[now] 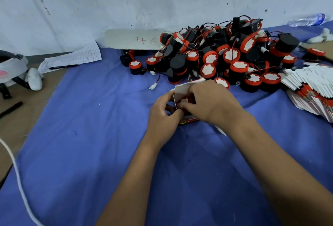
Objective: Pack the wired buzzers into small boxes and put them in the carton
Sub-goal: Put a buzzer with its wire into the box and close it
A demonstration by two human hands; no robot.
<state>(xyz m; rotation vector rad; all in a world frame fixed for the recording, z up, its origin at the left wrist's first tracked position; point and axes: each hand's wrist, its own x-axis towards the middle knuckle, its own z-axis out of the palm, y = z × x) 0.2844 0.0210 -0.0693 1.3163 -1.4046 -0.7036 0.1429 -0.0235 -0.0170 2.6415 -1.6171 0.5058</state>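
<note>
From the head camera, a small white cardboard box with a red and black printed side [186, 97] stands open on the blue cloth sheet [90, 144], its white flap raised at the back. Inside its mouth shows the red rim and white face of a round black wired buzzer [184, 100], mostly sunk in the box. The left hand [163, 115] grips the box's left edge, fingers curled round it, while the right hand [210, 102] lies over the top and right side, fingertips pinching at the opening; the two hands meet at the box. Just behind them rises a heap of black and red buzzers with thin red and black wires [221, 58], and to the right a fanned stack of flat unfolded white boxes [311, 88], cut off by the frame edge. The box's lower part and printing are largely hidden under the hands, and the buzzer's wire cannot be made out
</note>
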